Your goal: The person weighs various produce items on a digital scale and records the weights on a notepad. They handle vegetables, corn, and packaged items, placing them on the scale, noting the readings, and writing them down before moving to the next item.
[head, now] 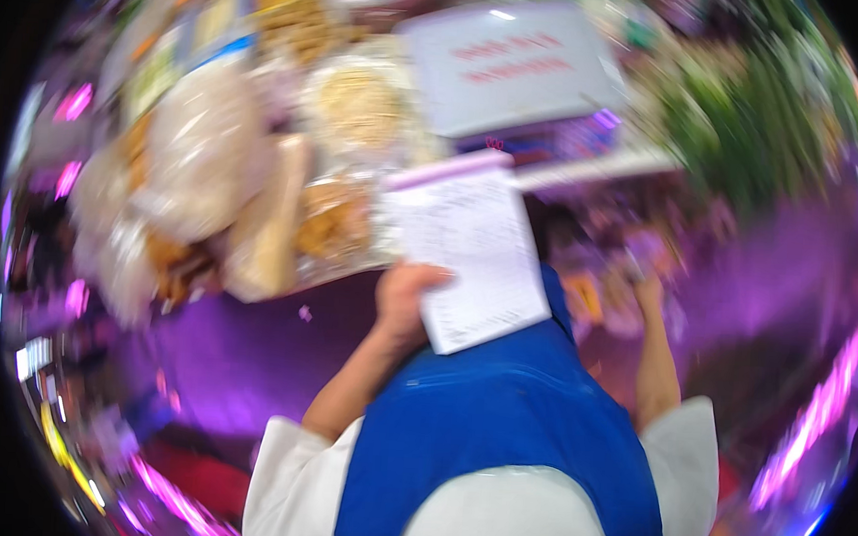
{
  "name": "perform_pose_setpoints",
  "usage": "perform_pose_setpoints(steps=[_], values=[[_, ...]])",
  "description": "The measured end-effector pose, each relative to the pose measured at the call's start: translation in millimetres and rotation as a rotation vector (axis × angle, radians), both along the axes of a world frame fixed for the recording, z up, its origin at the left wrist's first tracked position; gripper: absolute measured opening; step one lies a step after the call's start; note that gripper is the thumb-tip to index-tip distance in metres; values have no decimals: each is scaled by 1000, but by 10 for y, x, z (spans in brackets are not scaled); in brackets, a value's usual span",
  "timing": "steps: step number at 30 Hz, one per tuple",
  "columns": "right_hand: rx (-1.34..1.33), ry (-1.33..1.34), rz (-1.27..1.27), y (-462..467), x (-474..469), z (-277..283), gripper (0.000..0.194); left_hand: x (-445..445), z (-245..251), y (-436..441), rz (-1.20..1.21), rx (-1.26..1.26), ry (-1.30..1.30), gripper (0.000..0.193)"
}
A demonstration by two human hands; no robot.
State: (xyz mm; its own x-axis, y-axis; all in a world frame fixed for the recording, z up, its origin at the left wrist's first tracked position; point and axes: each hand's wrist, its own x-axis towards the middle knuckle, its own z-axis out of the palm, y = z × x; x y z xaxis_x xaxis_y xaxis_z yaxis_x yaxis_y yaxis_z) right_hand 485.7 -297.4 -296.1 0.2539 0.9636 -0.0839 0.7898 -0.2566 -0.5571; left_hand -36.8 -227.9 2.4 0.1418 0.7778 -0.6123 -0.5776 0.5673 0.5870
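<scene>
My left hand (pixel 402 299) grips a white paper notepad (pixel 477 252) by its lower left side, thumb lying on the top sheet. Handwritten lines cover the page, and a pale pink binding strip runs along its upper edge. The pad is tilted in front of my blue apron (pixel 495 395). My right hand (pixel 645 283) reaches forward on the right, low beside the stall. Motion blur hides its fingers, and I cannot tell whether it holds anything. Small blurred items in plastic (pixel 588 294) lie close to it.
Beyond the pad stands a weighing scale (pixel 512 68) with red writing on its pale tray. Clear bags of food (pixel 202 154) and a bag of pale shreds (pixel 357 108) crowd the counter's left side. Long green vegetables (pixel 742 117) lie at the right.
</scene>
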Motion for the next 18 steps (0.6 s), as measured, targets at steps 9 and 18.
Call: perform_pose_setpoints(steps=[9,18], values=[[-707,779,381,1225,-1239,1073,6,118,376,-90,310,100,-150,47],[139,571,1165,2609,-5294,3713,32,-621,346,-766,856,441,-213,55]])
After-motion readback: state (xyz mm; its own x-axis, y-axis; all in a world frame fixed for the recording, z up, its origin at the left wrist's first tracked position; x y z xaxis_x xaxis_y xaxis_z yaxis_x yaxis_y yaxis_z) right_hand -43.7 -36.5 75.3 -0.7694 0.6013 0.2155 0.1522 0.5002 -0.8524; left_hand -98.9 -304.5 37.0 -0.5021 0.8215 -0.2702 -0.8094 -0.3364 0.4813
